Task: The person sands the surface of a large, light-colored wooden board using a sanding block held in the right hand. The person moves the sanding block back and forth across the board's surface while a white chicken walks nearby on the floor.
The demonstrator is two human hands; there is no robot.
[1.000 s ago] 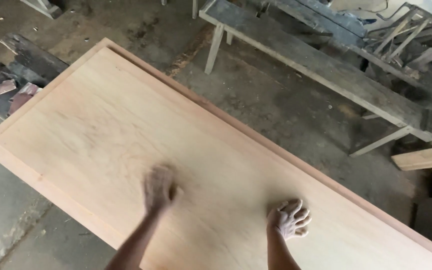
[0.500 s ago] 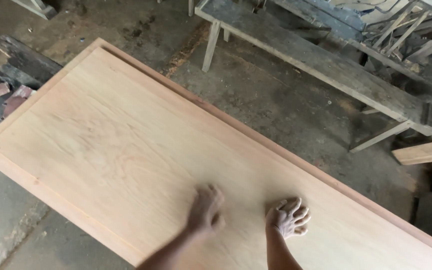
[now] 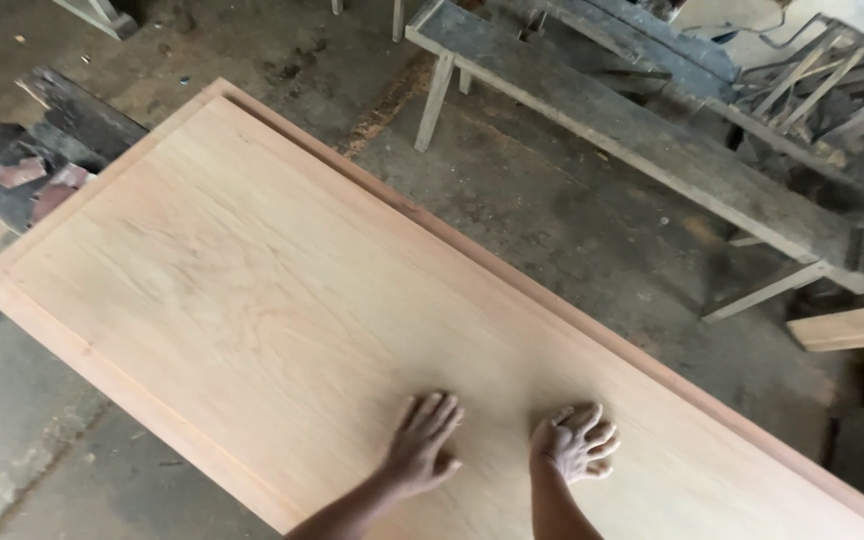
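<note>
Head cam showed left hand (image 3: 420, 445) flat and right hand (image 3: 574, 443) clawed, both empty, on a door panel (image 3: 252, 290) — looked stiff, heavy; I'd grip its raised edges.

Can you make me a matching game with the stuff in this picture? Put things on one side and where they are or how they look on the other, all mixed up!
Things:
1. left hand
2. right hand
3. wooden panel
4. long bench

Descriptions:
A. grey and weathered, standing on the floor past the panel's far edge
B. big, pale, with a raised border
C. lying flat, fingers stretched out
D. fingers curled, resting on fingertips

Pairs: 1-C, 2-D, 3-B, 4-A
</note>
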